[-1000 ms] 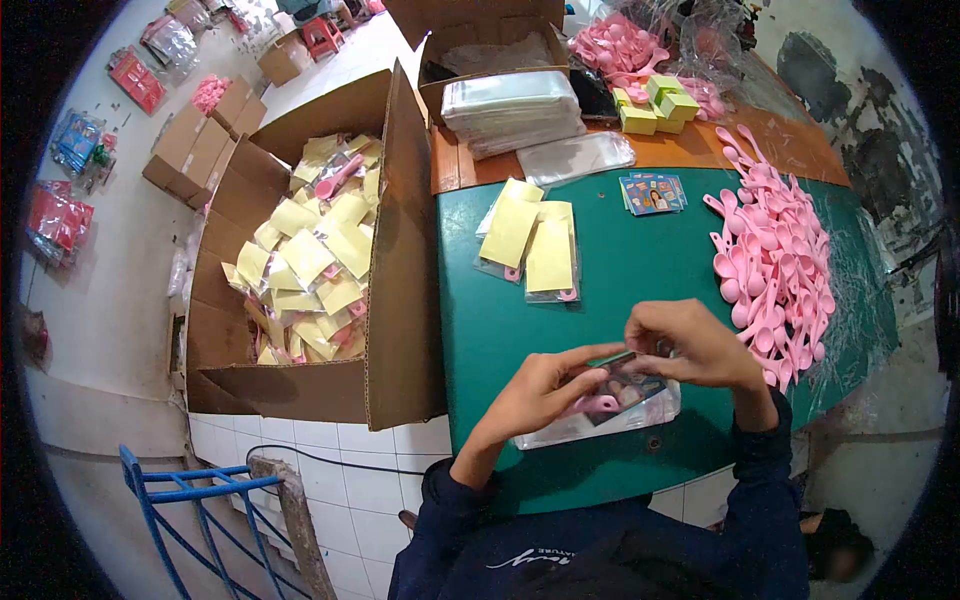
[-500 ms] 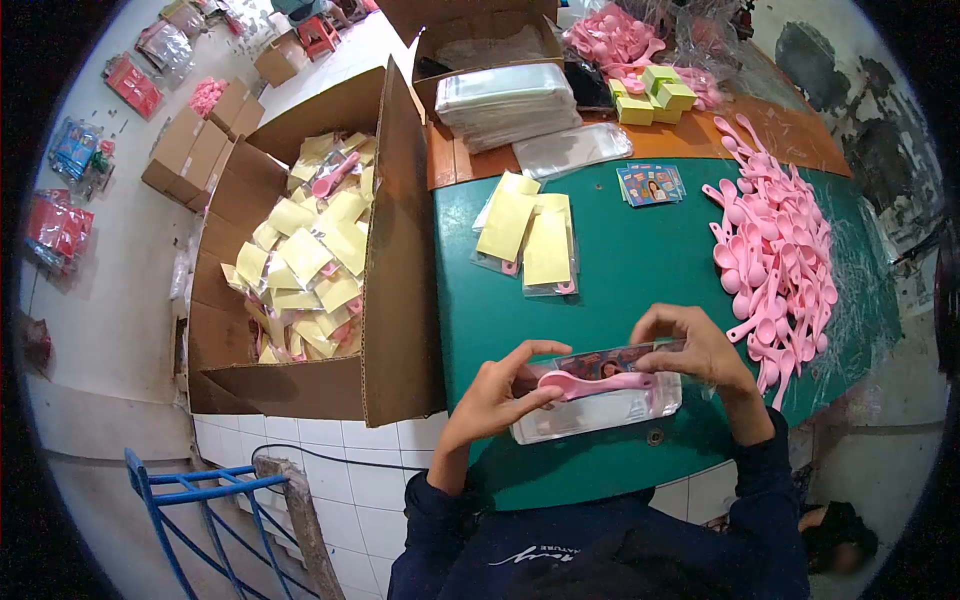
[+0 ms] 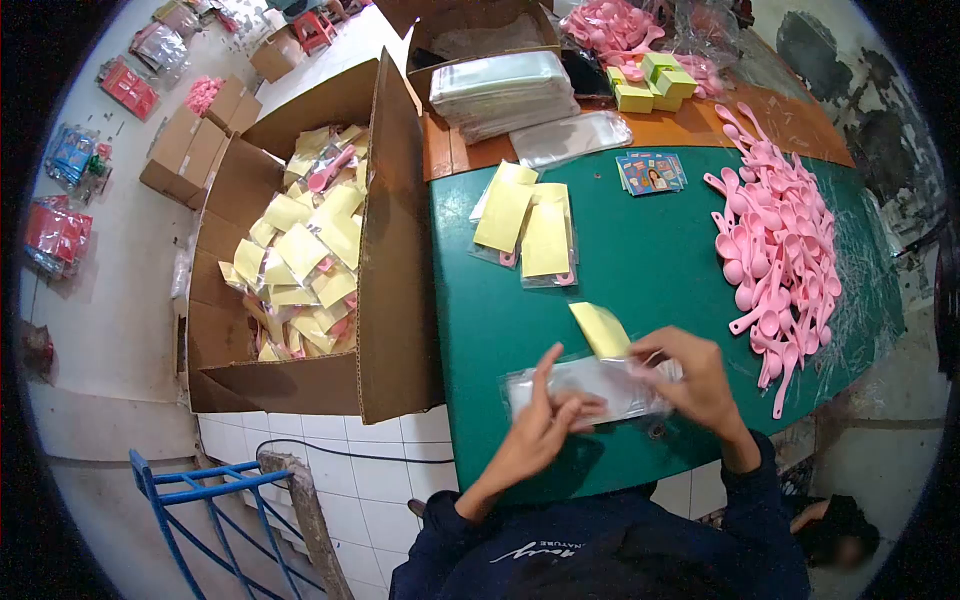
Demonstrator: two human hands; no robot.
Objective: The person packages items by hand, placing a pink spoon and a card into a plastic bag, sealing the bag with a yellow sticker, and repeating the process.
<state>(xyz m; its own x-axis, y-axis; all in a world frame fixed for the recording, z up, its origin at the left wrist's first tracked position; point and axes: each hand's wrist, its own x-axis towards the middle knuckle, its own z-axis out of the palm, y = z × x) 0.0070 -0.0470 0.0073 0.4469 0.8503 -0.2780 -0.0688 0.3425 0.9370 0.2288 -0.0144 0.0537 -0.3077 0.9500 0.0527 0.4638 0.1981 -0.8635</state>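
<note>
Right hand [image 3: 695, 375]: fingertips meet the lower end of the tilted yellow paper rectangle [image 3: 601, 329]; blur prevents telling whether the grip is closed on it.
Yellow paper rectangle: beyond the sleeves' far edge, angled toward open tabletop [image 3: 640, 260]; likely held at one end so the rest stays free.
Left hand [image 3: 540, 435]: grip loosely open, fingers spread, nothing visibly held; over the clear plastic sleeves [image 3: 590, 378], perhaps steadying that slippery pile.
Clear plastic sleeves: lie flat nearest the torso, presumably so both hands reach them.
Pink plastic spoons [image 3: 775, 250]: heaped loose on the right, seemingly for easy right-hand reach.
Small colourful printed cards [image 3: 650, 173]: stacked ahead, apart from the spoons, probably to prevent mixing.
Yellow-faced clear packets [image 3: 545, 232]: overlapping left of centre, near the brown cardboard box [image 3: 400, 290].
</note>
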